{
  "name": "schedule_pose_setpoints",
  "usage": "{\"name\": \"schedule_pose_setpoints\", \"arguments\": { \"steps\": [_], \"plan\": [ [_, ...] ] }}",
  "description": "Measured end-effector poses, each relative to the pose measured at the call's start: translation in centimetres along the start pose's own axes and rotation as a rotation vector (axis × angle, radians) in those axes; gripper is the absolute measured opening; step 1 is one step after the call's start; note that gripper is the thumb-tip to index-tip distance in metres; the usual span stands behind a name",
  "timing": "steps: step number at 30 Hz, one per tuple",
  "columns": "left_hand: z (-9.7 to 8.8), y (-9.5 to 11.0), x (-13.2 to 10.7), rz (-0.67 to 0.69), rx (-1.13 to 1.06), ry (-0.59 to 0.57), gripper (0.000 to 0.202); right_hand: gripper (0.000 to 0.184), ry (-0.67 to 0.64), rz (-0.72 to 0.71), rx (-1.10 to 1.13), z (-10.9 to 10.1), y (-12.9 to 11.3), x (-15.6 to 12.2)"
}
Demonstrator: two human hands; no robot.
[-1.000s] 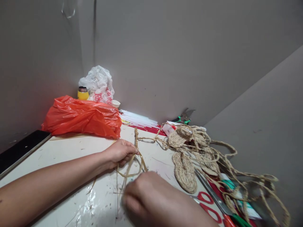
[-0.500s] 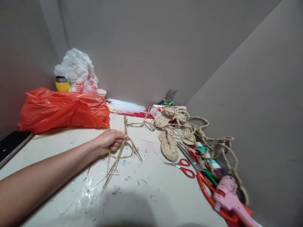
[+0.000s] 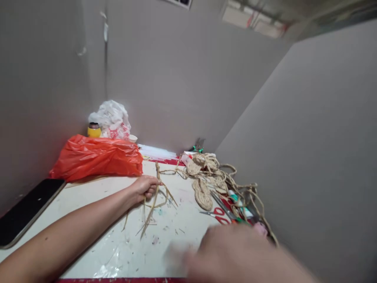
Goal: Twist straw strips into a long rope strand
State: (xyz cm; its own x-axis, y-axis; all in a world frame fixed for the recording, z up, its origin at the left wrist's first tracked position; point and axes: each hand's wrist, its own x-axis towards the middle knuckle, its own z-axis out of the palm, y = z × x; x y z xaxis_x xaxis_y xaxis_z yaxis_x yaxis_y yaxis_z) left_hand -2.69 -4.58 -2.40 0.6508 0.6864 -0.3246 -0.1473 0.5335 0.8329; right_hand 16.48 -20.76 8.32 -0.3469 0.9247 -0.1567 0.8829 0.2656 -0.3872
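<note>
My left hand (image 3: 147, 186) is closed in a pinch on a braided straw cord (image 3: 158, 173). Loose straw strands (image 3: 149, 220) fan out below the fingers onto the white table. From the braid, a thinner stretch of cord runs right to a heap of coiled straw pieces and rope. My right hand (image 3: 226, 251) is a blur in the lower right foreground, apart from the straw; its fingers are smeared by motion. Beyond it lie small red-handled scissors (image 3: 219, 216), partly covered by the hand, and a flat oval straw coil (image 3: 202, 194).
An orange-red plastic bag (image 3: 100, 159) lies at the back left, with a white bag (image 3: 110, 114) and yellow jar (image 3: 94, 130) behind. A phone (image 3: 29, 210) rests at the left edge. Clear sticks (image 3: 157, 152) and green-handled pliers (image 3: 198, 146) lie along the back wall.
My right hand has come into view at the lower right, covering part of the tools there. The camera has tilted upward. My left hand keeps its hold on the braid.
</note>
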Motion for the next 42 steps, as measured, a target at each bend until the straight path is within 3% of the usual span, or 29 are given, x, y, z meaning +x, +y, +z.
{"name": "schedule_pose_setpoints", "arguments": {
  "steps": [2,3,4,6,9,12,15,17,21,23,25,27,31,37,42],
  "plan": [
    [-0.1,-0.1,0.1,0.021,0.001,-0.011,0.020,0.032,0.252,0.013,0.125,-0.7,-0.7,2.2],
    [-0.2,-0.1,0.2,0.026,0.002,-0.016,0.021,0.033,0.475,0.064,0.315,-0.4,-0.7,3.7],
    [-0.2,-0.1,0.3,0.029,0.005,-0.021,0.022,0.028,0.580,0.106,0.571,0.3,-0.4,5.5],
    [-0.4,-0.1,0.4,0.025,0.014,-0.028,0.025,0.026,0.493,0.260,1.011,2.4,0.5,9.2],
    [-0.6,-0.1,0.4,0.017,0.029,-0.026,0.033,0.032,0.368,0.303,1.164,6.1,1.6,13.6],
    [-0.9,-0.1,0.2,0.019,0.034,-0.018,0.034,0.039,0.233,0.281,1.248,7.6,2.1,14.6],
    [-1.2,0.0,0.2,0.017,0.036,-0.023,0.028,0.045,0.124,0.270,1.272,6.3,3.6,12.4],
    [-1.4,-0.1,0.3,0.012,0.039,-0.033,0.028,0.044,0.103,0.295,1.172,4.9,5.3,10.4],
    [-1.6,-0.2,0.7,-0.011,0.056,-0.063,0.031,0.031,0.305,0.370,0.809,2.7,7.8,8.6],
    [-1.6,-0.2,0.7,-0.014,0.066,-0.076,0.032,0.026,0.406,0.330,0.793,2.7,7.5,9.7],
    [-1.6,-0.1,0.7,-0.007,0.077,-0.083,0.033,0.024,0.426,0.277,0.793,3.3,6.1,11.8],
    [-1.6,-0.1,0.6,0.008,0.092,-0.083,0.033,0.025,0.350,0.237,0.807,4.4,4.4,14.2],
    [-1.5,0.1,0.4,0.034,0.147,-0.089,0.031,0.038,0.060,0.208,0.845,6.1,2.5,16.9],
    [-1.1,0.5,-0.2,0.033,0.285,-0.080,0.020,0.042,-0.180,0.152,0.875,5.6,4.2,16.5],
    [-1.1,0.4,-0.5,0.070,0.430,0.010,0.015,0.033,-0.292,0.147,0.948,5.9,5.1,16.7]
  ]
}}
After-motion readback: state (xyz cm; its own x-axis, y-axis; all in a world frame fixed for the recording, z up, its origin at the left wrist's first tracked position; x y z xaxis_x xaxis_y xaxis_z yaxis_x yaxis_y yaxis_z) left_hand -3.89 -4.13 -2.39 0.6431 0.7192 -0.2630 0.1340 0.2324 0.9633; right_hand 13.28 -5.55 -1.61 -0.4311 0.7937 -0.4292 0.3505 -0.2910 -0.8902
